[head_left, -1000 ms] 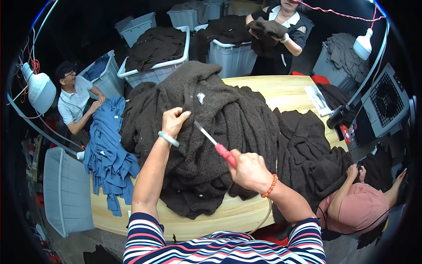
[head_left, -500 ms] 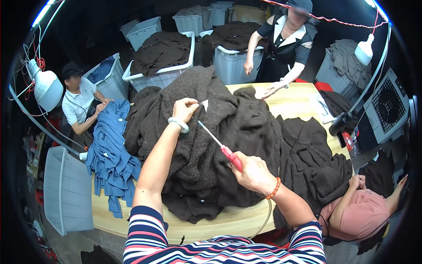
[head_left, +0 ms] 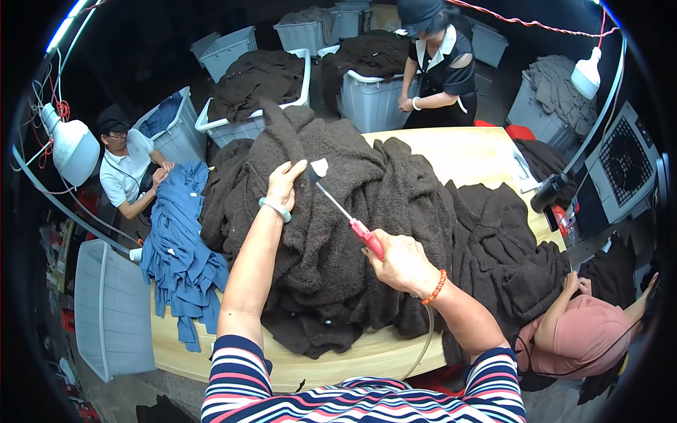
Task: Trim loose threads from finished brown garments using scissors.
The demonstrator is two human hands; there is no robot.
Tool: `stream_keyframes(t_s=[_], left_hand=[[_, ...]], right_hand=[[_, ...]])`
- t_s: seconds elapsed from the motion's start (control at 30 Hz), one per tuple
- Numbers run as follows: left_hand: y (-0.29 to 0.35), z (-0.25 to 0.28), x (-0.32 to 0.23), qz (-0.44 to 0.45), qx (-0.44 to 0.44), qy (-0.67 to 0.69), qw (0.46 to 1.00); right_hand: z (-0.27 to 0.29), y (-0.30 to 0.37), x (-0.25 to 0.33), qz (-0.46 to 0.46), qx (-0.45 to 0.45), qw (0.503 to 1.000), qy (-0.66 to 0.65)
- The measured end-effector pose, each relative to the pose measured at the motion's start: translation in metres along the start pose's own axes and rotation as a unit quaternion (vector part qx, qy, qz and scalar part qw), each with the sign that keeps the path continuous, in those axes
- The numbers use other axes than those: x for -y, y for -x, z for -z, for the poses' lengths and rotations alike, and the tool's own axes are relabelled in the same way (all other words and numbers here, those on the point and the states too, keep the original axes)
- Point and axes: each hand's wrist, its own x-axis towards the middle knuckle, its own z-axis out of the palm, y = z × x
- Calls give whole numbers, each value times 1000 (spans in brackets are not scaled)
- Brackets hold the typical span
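Note:
My right hand (head_left: 403, 266) is wrapped round the pink handle of a tool with a long, thin metal shaft (head_left: 337, 202). A cord or hose (head_left: 429, 345) hangs below that hand. The shaft's tip points at a small white label with a dark part (head_left: 319, 168) on a dark brown fleecy garment (head_left: 303, 233). At the label's left my left hand (head_left: 283, 187) is closed in a pinch, apparently on the garment's cloth by the label. Exactly what lies between its fingertips is too small to tell. More dark garments (head_left: 409, 211) are heaped under both hands.
Blue garments (head_left: 185, 240) hang over the table's left end, where a person (head_left: 127, 158) handles them. Another person (head_left: 441, 67) stands beyond the wooden table (head_left: 479, 151). At right someone in pink (head_left: 589, 335) sits close by. Grey bins (head_left: 109, 317) and hanging lamps (head_left: 74, 144) surround the table.
My left hand has shifted slightly left and down, and the label moved with it. The tool's tip is closer to the label. The far person drew back from the heap, hands off the table.

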Motion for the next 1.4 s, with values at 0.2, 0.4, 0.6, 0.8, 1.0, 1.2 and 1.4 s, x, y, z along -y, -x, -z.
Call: stream_keyframes(t_s=[0.2, 0.4, 0.6, 0.8, 1.0, 1.2, 1.4], left_hand=[[-15, 3, 9, 10, -73, -38, 997], [11, 5, 23, -18, -34, 2, 999], [25, 1, 21, -40, -17, 24, 999], [27, 4, 26, -44, -85, 32, 995], [16, -3, 3, -8, -44, 11, 999], [1, -3, 9, -43, -49, -112, 992], [19, -3, 14, -45, 54, -35, 997]], right_hand=[[-1, -5, 5, 0, -6, 1000, 1], [2, -9, 6, -23, 21, 999, 45], [-4, -12, 7, 11, 102, 993, 62], [-2, -19, 11, -4, 96, 993, 75], [-3, -16, 5, 12, 60, 998, 4], [3, -24, 2, -10, 6, 1000, 23], [1, -32, -1, -36, 33, 997, 67]])
